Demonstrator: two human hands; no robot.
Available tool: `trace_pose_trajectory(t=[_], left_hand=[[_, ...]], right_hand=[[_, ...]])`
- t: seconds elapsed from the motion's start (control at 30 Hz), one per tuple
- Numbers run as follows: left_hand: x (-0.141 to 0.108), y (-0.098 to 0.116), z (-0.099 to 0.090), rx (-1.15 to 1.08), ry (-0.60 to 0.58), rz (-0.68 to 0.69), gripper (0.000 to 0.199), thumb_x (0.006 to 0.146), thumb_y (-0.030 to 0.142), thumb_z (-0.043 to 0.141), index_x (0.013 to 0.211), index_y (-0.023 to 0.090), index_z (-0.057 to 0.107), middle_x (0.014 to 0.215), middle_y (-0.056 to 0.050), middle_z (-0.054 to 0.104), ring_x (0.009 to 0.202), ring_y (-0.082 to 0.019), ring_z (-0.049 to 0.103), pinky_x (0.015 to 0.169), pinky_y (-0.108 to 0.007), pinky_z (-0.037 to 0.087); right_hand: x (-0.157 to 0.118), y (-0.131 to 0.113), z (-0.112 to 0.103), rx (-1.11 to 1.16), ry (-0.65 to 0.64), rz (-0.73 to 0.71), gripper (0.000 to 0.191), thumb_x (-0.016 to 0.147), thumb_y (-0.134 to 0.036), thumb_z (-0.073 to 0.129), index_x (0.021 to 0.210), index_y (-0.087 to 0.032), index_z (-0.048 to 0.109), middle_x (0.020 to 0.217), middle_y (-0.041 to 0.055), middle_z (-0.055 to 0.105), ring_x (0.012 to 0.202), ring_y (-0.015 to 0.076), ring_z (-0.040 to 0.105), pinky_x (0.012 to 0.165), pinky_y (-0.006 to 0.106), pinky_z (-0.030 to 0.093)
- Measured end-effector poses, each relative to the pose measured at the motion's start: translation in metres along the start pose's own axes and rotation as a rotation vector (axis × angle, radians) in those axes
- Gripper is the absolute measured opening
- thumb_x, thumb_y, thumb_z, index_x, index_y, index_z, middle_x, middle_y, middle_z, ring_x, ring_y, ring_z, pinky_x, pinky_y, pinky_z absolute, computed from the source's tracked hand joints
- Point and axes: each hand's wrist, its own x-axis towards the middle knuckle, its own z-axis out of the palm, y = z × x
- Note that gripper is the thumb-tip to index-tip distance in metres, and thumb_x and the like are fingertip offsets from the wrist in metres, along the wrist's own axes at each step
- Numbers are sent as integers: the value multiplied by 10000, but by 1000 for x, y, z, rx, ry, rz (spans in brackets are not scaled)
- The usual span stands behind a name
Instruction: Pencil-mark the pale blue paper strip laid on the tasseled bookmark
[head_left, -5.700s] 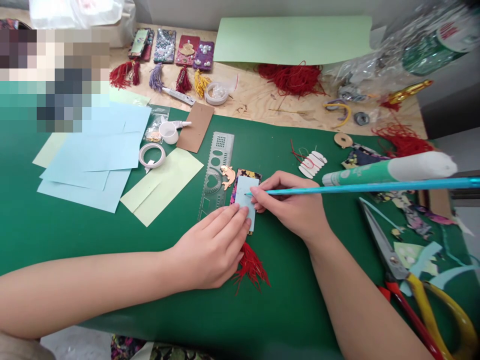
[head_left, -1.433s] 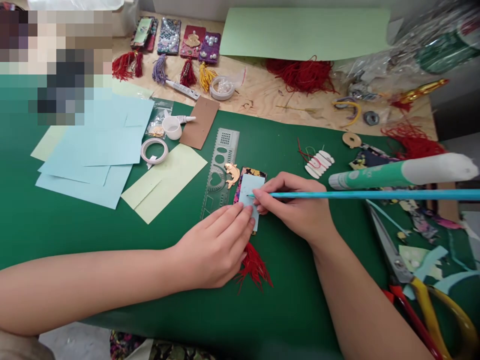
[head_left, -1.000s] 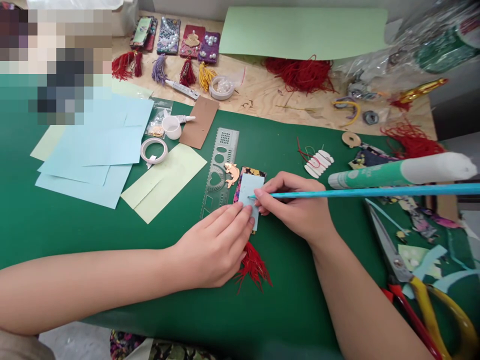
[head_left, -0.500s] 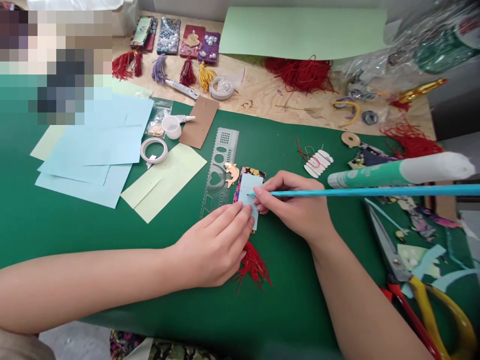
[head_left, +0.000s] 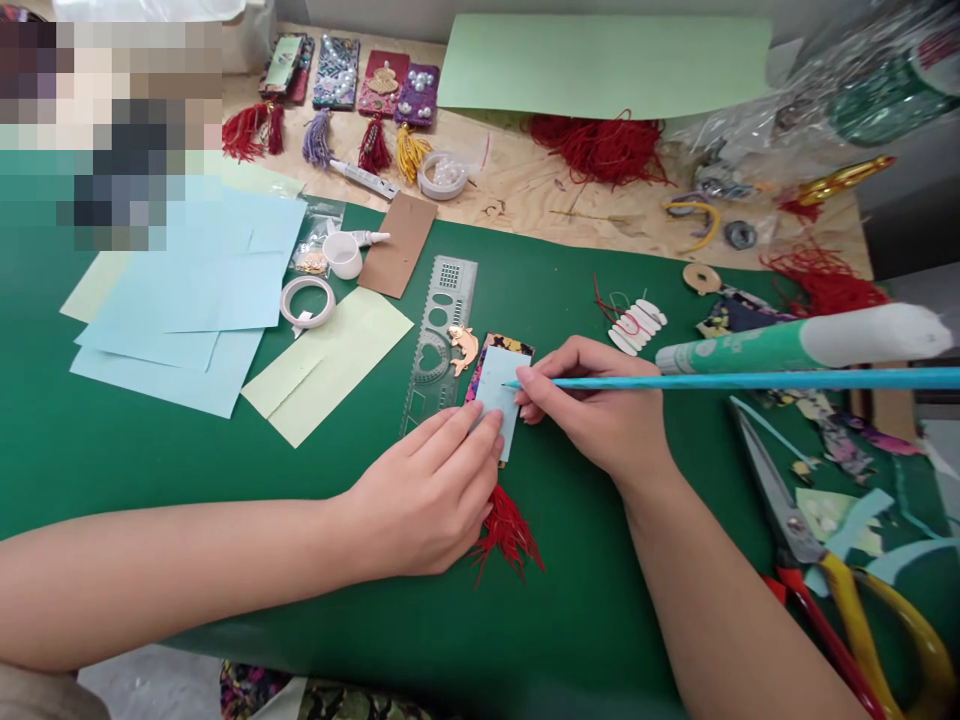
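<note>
Blue paper (head_left: 501,372) lies on the patterned card (head_left: 513,343), under our left hand (head_left: 431,495), its fingers extended, nearly together. Our right hand (head_left: 600,415) pinches the blue pencil (head_left: 720,381) against it. The tube's (head_left: 802,341) faint print we can't read.

Clear plastic stencil ruler (head_left: 440,340), smooth, see-through; pale blue paper strip (head_left: 504,378), matt; long scissors with steel blades (head_left: 787,505), dull metallic sheen; pale wooden board (head_left: 525,205), visible grain; green-and-white plastic glue tube (head_left: 810,342), smooth; red thread tassel (head_left: 508,530), stringy.
</note>
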Motion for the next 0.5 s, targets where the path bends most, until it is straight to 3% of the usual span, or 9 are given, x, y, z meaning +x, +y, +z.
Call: trace_pose_trajectory(t=[0.13,0.5], left_hand=[[1,0,0,20,-1,-6,405,945,242,408,1139,-36,629,1289,-241,588,1204,-377,552,994,-457,474],[-1,1,1,8,-7,-22,471,947,263,396,1241,-57,578,1308,-231,575,1235,-385,524,1019,-461,456]], right_hand=[[0,-2,-2,-12,-56,10,254,747,-302,771,619,-209,572,515,-22,646,435,132,620,441,235,509],[2,2,-3,-36,-101,0,226,752,-281,758,620,-209,589,519,-24,656,437,126,623,445,225,522]])
